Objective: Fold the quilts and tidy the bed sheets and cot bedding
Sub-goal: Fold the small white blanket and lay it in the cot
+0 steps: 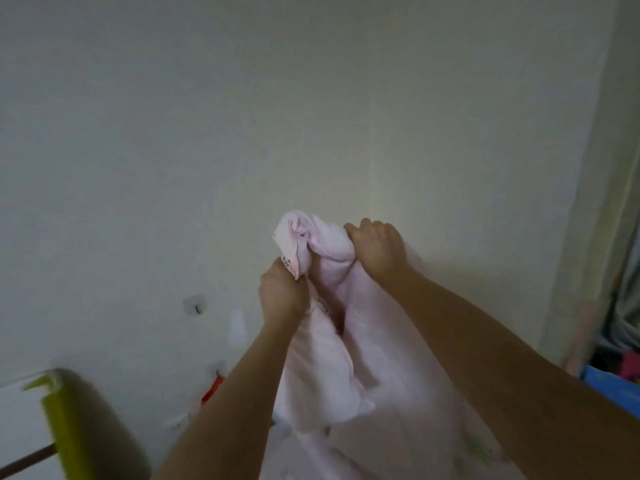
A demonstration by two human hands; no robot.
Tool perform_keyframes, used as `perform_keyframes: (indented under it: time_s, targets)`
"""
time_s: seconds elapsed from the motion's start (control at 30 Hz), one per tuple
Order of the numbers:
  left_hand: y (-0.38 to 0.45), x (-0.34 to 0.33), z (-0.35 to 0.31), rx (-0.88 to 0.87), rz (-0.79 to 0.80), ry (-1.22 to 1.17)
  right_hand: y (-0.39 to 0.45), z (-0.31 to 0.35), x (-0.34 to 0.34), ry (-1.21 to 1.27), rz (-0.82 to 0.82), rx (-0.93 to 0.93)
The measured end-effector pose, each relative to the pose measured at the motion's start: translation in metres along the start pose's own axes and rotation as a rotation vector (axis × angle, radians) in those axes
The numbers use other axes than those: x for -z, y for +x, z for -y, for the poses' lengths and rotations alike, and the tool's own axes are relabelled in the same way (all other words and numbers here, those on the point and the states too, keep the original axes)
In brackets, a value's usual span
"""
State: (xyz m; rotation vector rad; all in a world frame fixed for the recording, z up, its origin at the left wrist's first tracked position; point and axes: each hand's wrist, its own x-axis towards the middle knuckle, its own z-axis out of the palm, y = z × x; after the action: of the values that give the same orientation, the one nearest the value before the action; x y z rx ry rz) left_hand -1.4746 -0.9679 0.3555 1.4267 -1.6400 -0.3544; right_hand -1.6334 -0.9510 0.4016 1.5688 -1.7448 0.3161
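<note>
a pale wall point(242, 116) fills most of the view, and in front of it a pink quilt point(374, 375) is held up, its bulk hanging down between both forearms. the right hand point(377, 247) grasps a bunched fold at the top, the left hand point(280, 292) pinches a corner just beside it. a yellow-green padded edge point(65, 420) sits low at the left.

Bare wall point(242, 116) above and left; yellow-green padded edge point(65, 420) low left; curtain point(623, 271) at right

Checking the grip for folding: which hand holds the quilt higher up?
The right hand, gripping the bunched top of the pink quilt; the left hand pinches lower down.
</note>
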Motion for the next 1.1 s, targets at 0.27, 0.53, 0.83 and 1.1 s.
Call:
perform_keyframes:
  time_s: [0.27, 0.53, 0.83, 1.1]
  targets:
    - [0.079, 0.113, -0.141, -0.208, -0.318, -0.262, 0.132, -0.024, 0.140, -0.053, -0.481, 0.038]
    - [0.007, 0.126, -0.170, -0.221, -0.216, -0.181, 0.071, -0.073, 0.186, -0.287, -0.614, 0.286]
    - [-0.213, 0.019, -0.158, -0.352, 0.391, 0.439, -0.196, -0.185, 0.140, -0.348, -0.330, 0.567]
    - [-0.489, -0.107, -0.133, -0.427, 0.950, 0.543, -0.503, -0.277, 0.083, -0.064, 0.600, 0.355]
